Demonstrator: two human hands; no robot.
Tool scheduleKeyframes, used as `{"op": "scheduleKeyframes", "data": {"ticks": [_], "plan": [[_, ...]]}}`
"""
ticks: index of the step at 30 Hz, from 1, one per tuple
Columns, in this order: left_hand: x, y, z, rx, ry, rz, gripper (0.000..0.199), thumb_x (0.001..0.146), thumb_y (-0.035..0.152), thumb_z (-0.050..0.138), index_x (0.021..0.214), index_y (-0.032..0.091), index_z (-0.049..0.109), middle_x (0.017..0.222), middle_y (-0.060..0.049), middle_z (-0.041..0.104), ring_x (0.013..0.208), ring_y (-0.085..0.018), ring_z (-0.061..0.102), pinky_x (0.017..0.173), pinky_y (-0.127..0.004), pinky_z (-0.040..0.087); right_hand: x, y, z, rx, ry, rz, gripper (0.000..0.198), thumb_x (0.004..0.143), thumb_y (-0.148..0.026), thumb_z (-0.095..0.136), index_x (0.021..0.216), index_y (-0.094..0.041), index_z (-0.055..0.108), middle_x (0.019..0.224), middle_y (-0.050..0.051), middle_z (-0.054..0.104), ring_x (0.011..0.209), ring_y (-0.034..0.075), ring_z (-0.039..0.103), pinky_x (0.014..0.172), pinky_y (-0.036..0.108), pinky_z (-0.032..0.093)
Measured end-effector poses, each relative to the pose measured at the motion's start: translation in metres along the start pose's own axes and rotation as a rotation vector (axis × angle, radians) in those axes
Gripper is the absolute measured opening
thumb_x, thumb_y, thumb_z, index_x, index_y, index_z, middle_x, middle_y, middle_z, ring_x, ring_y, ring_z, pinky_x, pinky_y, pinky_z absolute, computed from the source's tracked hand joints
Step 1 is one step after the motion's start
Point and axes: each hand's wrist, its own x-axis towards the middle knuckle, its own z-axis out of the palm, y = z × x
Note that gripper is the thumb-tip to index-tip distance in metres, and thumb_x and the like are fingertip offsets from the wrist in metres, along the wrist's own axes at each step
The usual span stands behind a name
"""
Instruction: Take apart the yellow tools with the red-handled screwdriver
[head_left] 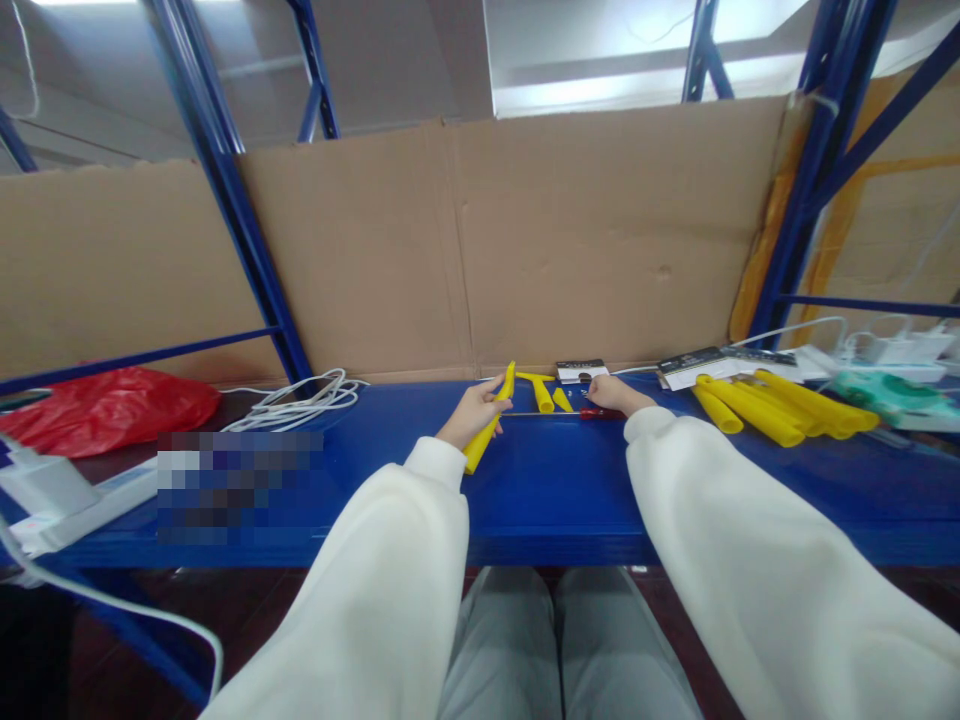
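Observation:
My left hand point(478, 411) is wrapped round a yellow plastic handle point(484, 447), which stands tilted, its top end leaning right. My right hand point(609, 393) is closed with fingertips low over the blue tabletop; what it pinches, if anything, is too small to name. Just under it lies a screwdriver point(598, 413) with a red handle, its thin shaft pointing left. Between the hands rest a T-shaped yellow piece point(541, 392) and a small yellow cone-like piece point(562, 401). A black-and-white card point(581, 371) lies behind them, close to my right fingertips.
Several yellow tubes point(780, 405) are piled on the right, in front of printed packaging point(694, 367). A coiled white cable point(304, 400), a red plastic bag point(124, 408) and a power strip point(82, 510) lie on the left. A cardboard sheet point(360, 250) closes the back between blue posts.

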Motion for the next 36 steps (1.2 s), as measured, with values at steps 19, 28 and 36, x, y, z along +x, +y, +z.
{"op": "scheduleKeyframes", "data": {"ticks": [19,28,36], "plan": [[-0.001,0.003,-0.001,-0.060,-0.004,-0.019,0.071,0.087,0.007,0.063,0.154,0.022,0.043,0.088,-0.003,0.074,0.039,-0.005,0.051,0.039,-0.018,0.042,-0.022,-0.007,-0.008,0.099,0.197,-0.054,0.024,0.089,-0.012,0.050,0.095,-0.013,0.074,0.092,0.013,0.077,0.085,0.019,0.069,0.074,0.023,0.045],[-0.001,0.011,0.007,-0.289,-0.015,-0.031,0.073,0.087,0.006,0.060,0.156,0.022,0.039,0.098,-0.007,0.075,0.042,-0.007,0.055,0.044,-0.021,0.047,-0.025,-0.005,-0.011,0.173,0.240,-0.036,0.021,0.089,-0.013,0.053,0.093,-0.014,0.074,0.095,0.013,0.077,0.087,0.020,0.070,0.077,0.023,0.047],[0.028,0.024,0.048,-0.628,-0.221,-0.142,0.057,0.095,0.007,0.049,0.150,0.016,0.040,0.086,-0.009,0.072,0.046,-0.008,0.057,0.046,-0.018,0.046,-0.027,-0.012,-0.016,0.519,0.322,0.048,0.023,0.090,-0.015,0.049,0.097,-0.013,0.071,0.101,0.014,0.076,0.092,0.021,0.070,0.083,0.027,0.051]]}}
